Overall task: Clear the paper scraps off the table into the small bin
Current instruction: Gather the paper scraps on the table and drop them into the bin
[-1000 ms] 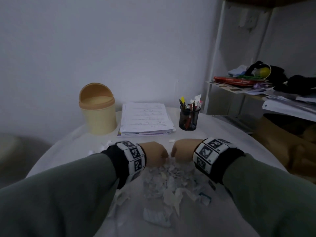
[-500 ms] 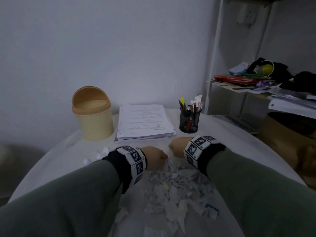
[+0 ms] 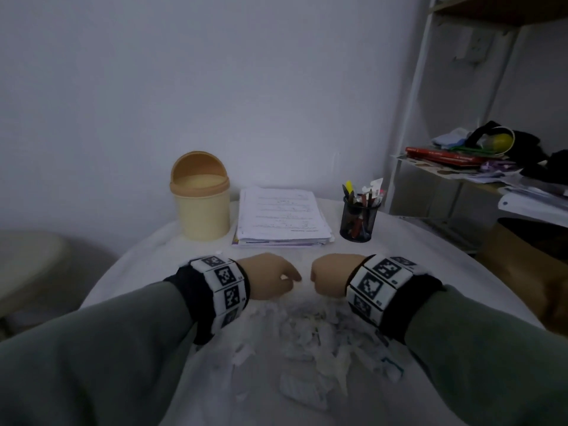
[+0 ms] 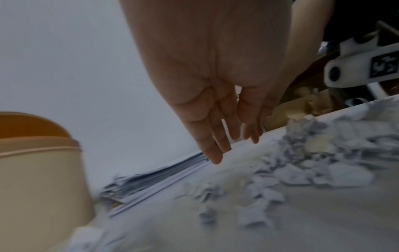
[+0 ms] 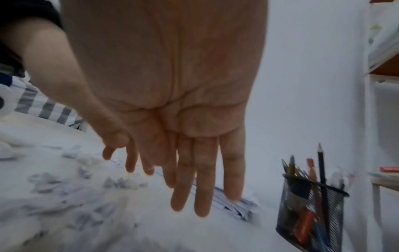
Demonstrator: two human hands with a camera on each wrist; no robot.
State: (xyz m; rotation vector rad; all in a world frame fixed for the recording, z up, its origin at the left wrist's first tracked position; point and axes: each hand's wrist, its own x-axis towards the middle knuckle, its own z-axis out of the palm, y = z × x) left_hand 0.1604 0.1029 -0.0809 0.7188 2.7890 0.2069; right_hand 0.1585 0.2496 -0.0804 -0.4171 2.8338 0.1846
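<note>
A round white table (image 3: 129,265) carries everything. Along its far edge stand a small cream bin (image 3: 203,210), a stack of printed papers (image 3: 281,218) and a black mesh pen holder (image 3: 359,219). Torn paper scraps (image 3: 310,342) lie heaped toward the near edge.

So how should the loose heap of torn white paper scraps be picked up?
Cup the loose heap of torn white paper scraps from both flanks at table level, left hand and right hand closing inward; it is a flat, spread, loose pile with nothing to pinch.
</note>
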